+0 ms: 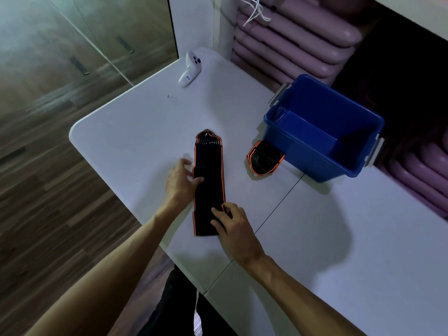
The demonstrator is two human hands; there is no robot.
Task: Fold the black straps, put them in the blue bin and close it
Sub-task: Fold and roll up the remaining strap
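A long black strap with orange edging (209, 166) lies flat on the white table (145, 132), its rounded end pointing away from me. My left hand (181, 180) rests against the strap's left edge, fingers spread and touching the fabric. My right hand (230, 224) presses on the strap's near end, pinching its right edge between thumb and fingers. A second black strap (264, 160), folded short, lies beside the blue bin (303, 161). The bin stands open at the right with a dark item inside; its lid is out of sight.
A white handheld controller (190, 69) and a small screw (171, 96) lie at the table's far end. Stacked purple cushions (298, 40) sit behind the bin. The table's left edge drops to a wooden floor (48, 190).
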